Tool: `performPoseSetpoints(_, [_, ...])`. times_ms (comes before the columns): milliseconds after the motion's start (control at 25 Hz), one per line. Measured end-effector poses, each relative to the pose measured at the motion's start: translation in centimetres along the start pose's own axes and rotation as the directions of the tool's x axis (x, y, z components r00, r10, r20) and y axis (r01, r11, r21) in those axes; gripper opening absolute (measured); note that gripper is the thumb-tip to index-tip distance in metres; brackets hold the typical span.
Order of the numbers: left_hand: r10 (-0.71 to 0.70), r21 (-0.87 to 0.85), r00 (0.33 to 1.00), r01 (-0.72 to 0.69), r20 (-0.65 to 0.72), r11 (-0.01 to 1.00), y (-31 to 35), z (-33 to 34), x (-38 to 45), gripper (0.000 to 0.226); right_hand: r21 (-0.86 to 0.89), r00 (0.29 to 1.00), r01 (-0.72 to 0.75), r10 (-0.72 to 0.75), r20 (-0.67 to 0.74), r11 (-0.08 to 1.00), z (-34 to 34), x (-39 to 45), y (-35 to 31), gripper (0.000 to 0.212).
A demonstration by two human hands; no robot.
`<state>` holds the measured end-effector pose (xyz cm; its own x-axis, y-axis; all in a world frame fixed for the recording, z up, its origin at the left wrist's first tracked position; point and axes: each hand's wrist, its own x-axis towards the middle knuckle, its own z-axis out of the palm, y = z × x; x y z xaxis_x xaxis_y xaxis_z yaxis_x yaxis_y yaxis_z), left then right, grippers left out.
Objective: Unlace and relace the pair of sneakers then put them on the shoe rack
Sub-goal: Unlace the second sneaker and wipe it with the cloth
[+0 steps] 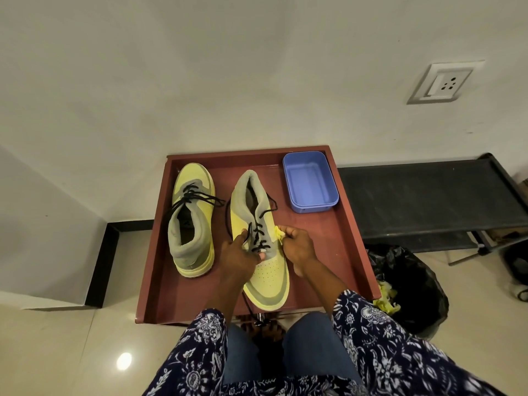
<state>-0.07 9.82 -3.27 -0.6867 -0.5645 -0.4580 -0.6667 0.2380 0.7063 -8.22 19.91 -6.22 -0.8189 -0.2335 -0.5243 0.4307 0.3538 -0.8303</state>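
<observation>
progress, as i judge it: near yellow-and-grey sneaker (258,238) half-laced, left hand (237,252) pinching its black lace (255,232), right hand (297,244) gripping its side; far yellow-and-grey sneaker (193,218) laced; black metal shoe rack (428,195) unfilled.

A plain white wall (257,67) fills twelve o'clock, with a socket plate (444,82) at two o'clock. Glossy beige floor tiles (71,352) catch a light glare (124,360) at seven o'clock.

My red bench (347,241) carries two yellow-grey sneakers, one at left (192,218), one central (261,252), plus a seemingly empty blue tub (310,181).
</observation>
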Motion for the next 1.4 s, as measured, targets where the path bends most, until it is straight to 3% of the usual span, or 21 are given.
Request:
performPoseSetpoints(440, [0.003,-0.013,1.0,-0.003,0.013,1.0,-0.1,0.1,-0.1,0.074,-0.285,0.975,0.183,-0.211,-0.069,0.941,-0.9,-6.8,3.7,0.036])
performPoseSetpoints(800, [0.009,-0.038,1.0,-0.009,0.003,0.999,-0.2,0.1,0.0,0.071,0.039,0.995,0.035,-0.031,-0.098,0.999,-1.2,-3.5,3.0,0.031])
performPoseSetpoints(1000, [0.011,-0.026,1.0,-0.012,-0.011,1.0,-0.2,0.3,0.0,0.069,0.01,0.993,0.039,-0.037,-0.108,0.999,0.1,0.1,-0.3,0.03])
performPoseSetpoints(1160, [0.031,0.009,0.999,-0.031,-0.024,0.999,-0.3,0.4,0.0,0.069,-0.088,0.973,0.144,-0.157,-0.167,0.986,1.4,1.7,-3.5,0.028])
performPoseSetpoints(1240, [0.039,0.01,0.999,-0.039,-0.027,0.999,-0.3,0.5,0.0,0.069,-0.222,0.947,0.231,-0.271,-0.172,0.947,1.6,1.1,-4.3,0.029])
performPoseSetpoints(1400, [0.037,0.007,0.999,-0.037,-0.025,0.999,-0.4,0.5,0.2,0.069,-0.422,0.881,0.402,-0.469,-0.062,0.812,1.3,-0.5,-2.9,0.03])
